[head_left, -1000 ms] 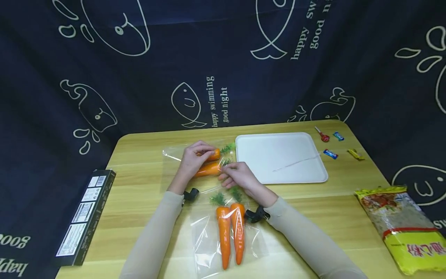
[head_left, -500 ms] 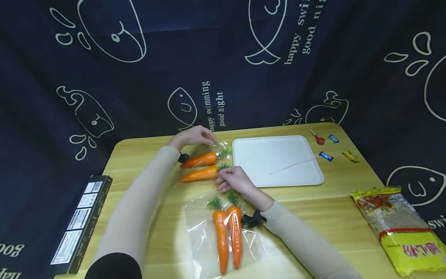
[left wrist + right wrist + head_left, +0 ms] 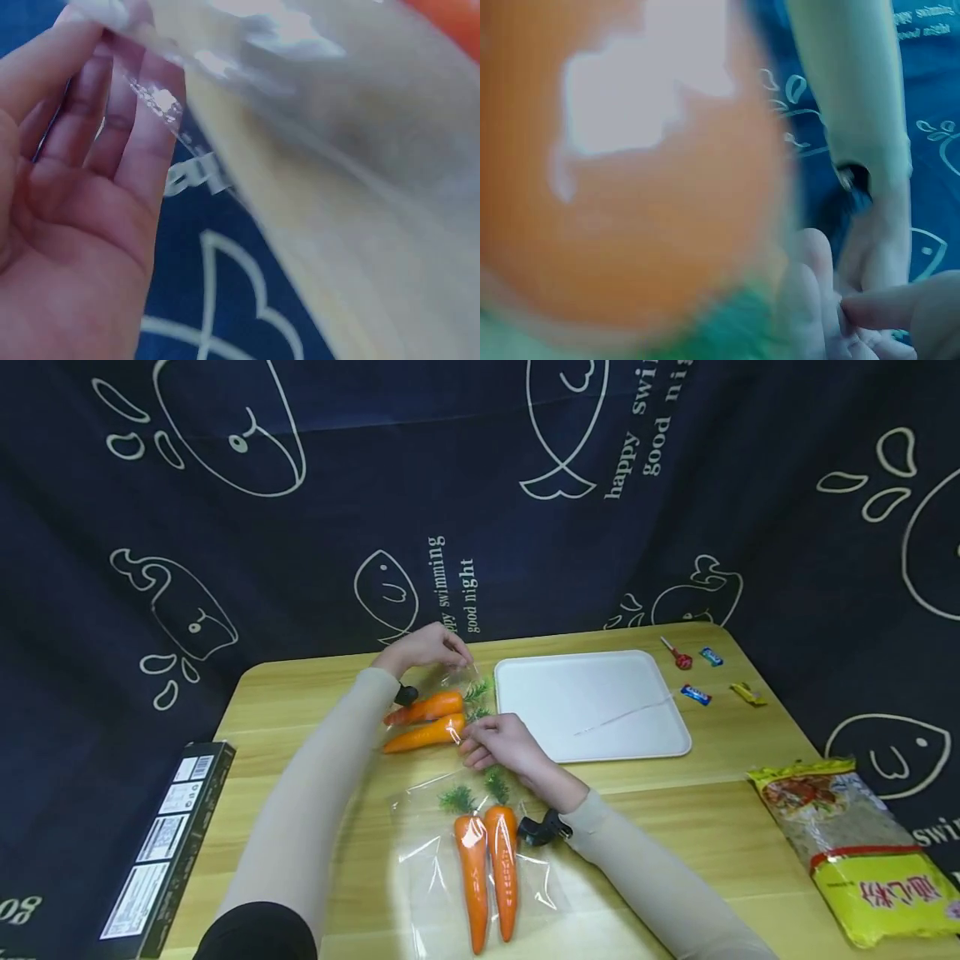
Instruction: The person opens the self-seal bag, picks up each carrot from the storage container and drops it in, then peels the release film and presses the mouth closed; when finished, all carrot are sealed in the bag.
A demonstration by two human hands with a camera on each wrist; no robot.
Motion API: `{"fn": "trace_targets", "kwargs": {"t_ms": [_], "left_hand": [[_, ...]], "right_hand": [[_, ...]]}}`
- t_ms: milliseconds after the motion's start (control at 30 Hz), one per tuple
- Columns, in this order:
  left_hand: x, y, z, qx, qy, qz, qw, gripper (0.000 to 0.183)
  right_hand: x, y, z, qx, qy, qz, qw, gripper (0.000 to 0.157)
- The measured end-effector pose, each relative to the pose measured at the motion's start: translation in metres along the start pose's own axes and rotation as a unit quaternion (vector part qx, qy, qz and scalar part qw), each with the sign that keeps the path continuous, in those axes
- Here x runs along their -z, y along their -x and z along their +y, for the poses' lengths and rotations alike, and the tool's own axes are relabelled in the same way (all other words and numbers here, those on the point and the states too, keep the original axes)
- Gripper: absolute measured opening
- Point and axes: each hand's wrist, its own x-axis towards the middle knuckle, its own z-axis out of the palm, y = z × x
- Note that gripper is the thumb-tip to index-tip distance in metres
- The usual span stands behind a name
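Note:
Two orange carrots (image 3: 425, 734) with green tops lie side by side in a clear plastic bag (image 3: 360, 97) at the table's back middle. My left hand (image 3: 427, 648) is behind them and pinches the bag's far edge between thumb and fingers, as the left wrist view (image 3: 82, 202) shows. At the bag's near edge, beside the front carrot's top, my right hand (image 3: 510, 747) pinches the film, thumb against fingertips. A second clear bag (image 3: 427, 868) with two more carrots (image 3: 472, 881) lies nearer me, below my right hand; one carrot fills the right wrist view, blurred.
A white tray (image 3: 592, 706) stands just right of my right hand. Beyond it lie a lollipop (image 3: 681, 658) and several small wrapped candies (image 3: 696, 695). A yellow food packet (image 3: 862, 852) is at the right edge, a long black box (image 3: 168, 847) at the left.
My left hand has left the carrots' upper ends and moved back to the bag's far edge. Both rear carrots now show uncovered by that hand. My right hand stays almost in place.

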Motion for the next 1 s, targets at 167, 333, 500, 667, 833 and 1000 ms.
{"fn": "trace_targets", "kwargs": {"t_ms": [167,333,500,667,833,1000], "left_hand": [[0.025,0.027,0.013,-0.005,0.095,0.103,0.9901,0.025],[0.041,0.06,0.034,-0.041,0.192,0.246,0.9492,0.025],[0.042,0.087,0.056,-0.114,0.281,0.355,0.8841,0.024],[0.026,0.101,0.069,-0.175,0.344,0.421,0.8207,0.022],[0.006,0.102,0.07,-0.228,0.388,0.457,0.7667,0.022],[-0.013,0.098,0.066,-0.224,0.401,0.47,0.7538,0.023]], "right_hand": [[0.02,-0.001,-0.026,0.075,0.134,0.023,0.988,0.028],[0.053,-0.002,-0.06,0.202,0.364,0.082,0.905,0.025],[0.084,0.001,-0.093,0.299,0.403,0.14,0.854,0.019],[0.106,0.006,-0.117,0.406,0.381,0.212,0.803,0.013],[0.111,0.0,-0.121,0.447,0.307,0.271,0.795,0.022],[0.106,-0.012,-0.1,0.421,0.226,0.292,0.828,0.04]]}}
